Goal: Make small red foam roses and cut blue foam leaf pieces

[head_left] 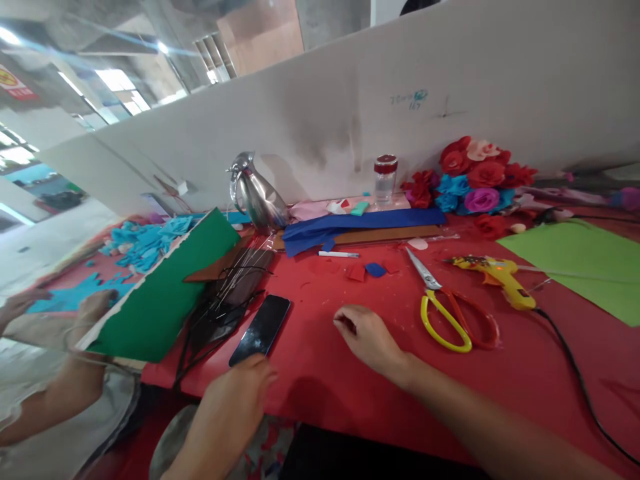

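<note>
My left hand (235, 397), a little blurred, is at the table's front edge by the lower end of a black smartphone (263, 327). Its fingers look loosely bent and slightly apart, with nothing visible in them; I cannot tell whether they touch the phone. My right hand (367, 337) rests on the red tabletop (320, 360), fingers curled in and nothing visible in them. To its right lie scissors (434, 293) with one yellow and one red handle, blades apart. Beyond them is a yellow hot glue gun (505, 277) with a black cord.
A green board (170, 300) stands on the left; beyond it a co-worker's hands (97, 307) are among blue paper pieces (150, 240). Behind are a steel jug (257, 197), blue paper strips (360, 223), a white pen (339, 254), a jar (385, 179), paper flowers (475, 177) and green paper (590, 263).
</note>
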`<action>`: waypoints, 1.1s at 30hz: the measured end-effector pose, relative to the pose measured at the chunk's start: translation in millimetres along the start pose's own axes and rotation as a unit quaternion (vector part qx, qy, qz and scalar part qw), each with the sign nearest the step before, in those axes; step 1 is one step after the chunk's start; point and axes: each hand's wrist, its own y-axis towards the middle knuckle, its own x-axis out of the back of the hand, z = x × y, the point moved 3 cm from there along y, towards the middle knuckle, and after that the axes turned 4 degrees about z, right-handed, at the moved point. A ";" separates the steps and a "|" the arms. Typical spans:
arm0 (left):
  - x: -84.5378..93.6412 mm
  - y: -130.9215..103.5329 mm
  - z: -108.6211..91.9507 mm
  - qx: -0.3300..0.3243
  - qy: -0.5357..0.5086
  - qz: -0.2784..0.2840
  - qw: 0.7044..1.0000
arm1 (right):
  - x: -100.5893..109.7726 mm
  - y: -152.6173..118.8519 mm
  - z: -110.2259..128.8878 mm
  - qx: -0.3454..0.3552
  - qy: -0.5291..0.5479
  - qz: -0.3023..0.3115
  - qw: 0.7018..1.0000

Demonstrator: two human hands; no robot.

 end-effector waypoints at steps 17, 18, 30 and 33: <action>32.4 203.4 -27.4 0.054 -0.056 -0.133 0.988 | -8.0 12.3 -8.8 -0.031 0.065 0.043 0.996; 40.0 212.3 -23.9 0.064 -0.069 -0.174 0.980 | -8.1 12.3 -8.7 -0.034 0.055 0.052 0.997; 49.9 287.1 -20.0 -0.003 0.019 -0.249 0.968 | -7.4 11.6 -4.2 -0.034 0.010 0.070 0.997; 50.1 302.7 -34.2 -0.049 0.054 -0.227 0.971 | -7.0 12.4 -3.4 -0.036 0.009 0.072 0.997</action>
